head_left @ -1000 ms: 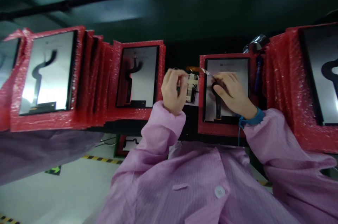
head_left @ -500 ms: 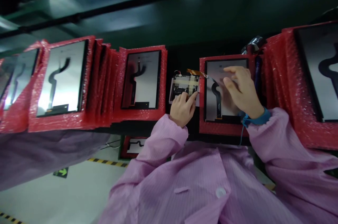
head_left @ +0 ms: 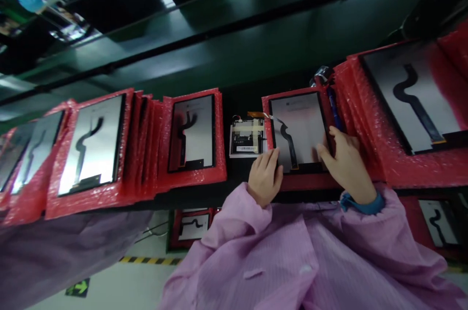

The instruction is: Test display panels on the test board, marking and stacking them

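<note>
An LCD panel (head_left: 298, 122) lies on a red bubble-wrap sheet (head_left: 292, 183) in front of me. A dark flex cable (head_left: 291, 142) runs up its left part to an orange ribbon (head_left: 256, 115), which reaches a small taped circuit board (head_left: 247, 135) on the left. My left hand (head_left: 263, 178) rests at the panel's lower left corner, fingers stretched out. At the panel's right edge is my right hand (head_left: 345, 164), its thumb near the surface and its fingers apart beyond the edge. Whether either hand presses on the panel I cannot tell.
More LCD panels on stacked red sheets stand left (head_left: 193, 134) and right (head_left: 417, 100). A blue pen-like object (head_left: 333, 107) lies behind my right hand. A purple sleeve (head_left: 69, 246) of another person reaches in at lower left. Below the bench is another panel (head_left: 193, 227).
My left hand has moved off the circuit board to the panel's lower left corner. My right hand has dropped from above the panel to its right edge. The camera view has shifted.
</note>
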Demonstrator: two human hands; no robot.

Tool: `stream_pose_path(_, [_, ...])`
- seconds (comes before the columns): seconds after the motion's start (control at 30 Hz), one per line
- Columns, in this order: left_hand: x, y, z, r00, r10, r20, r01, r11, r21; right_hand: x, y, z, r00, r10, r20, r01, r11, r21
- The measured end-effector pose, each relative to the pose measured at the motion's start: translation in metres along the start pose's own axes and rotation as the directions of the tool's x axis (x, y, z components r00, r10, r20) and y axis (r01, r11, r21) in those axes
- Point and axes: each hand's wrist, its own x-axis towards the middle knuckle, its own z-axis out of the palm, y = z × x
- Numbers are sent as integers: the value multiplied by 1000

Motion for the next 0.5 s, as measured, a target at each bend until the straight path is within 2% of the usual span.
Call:
stream_pose_path(0.1, [-5, 10, 6, 1000, -21, 4, 21, 1000, -16, 2, 1, 1, 986, 168, 23, -169, 959, 226])
stream_pose_path(0.2, [-3, 8, -4, 996, -54, 69, 62, 990, -129, 6, -6, -12, 957, 280, 71, -278, 824, 494])
stream_pose_path(0.3, [5, -1, -23, 970, -153, 189, 211, 916, -341, 6, -32, -32, 979, 192, 72, -194, 755, 626])
stream_pose_path(0.37, [15, -5, -35, 935, -281, 218, 353, 798, -488, 3, -58, -41, 995, 77, 66, -101, 755, 648])
stream_pose_path(0.43, [28, -5, -42, 909, -394, 137, 388, 678, -624, -1, -86, -43, 998, -27, 62, -21, 756, 654])
stream_pose_path(0.5, [44, -1, -46, 902, -431, 8, 300, 614, -730, -4, -110, -37, 992, -118, 41, 63, 758, 649])
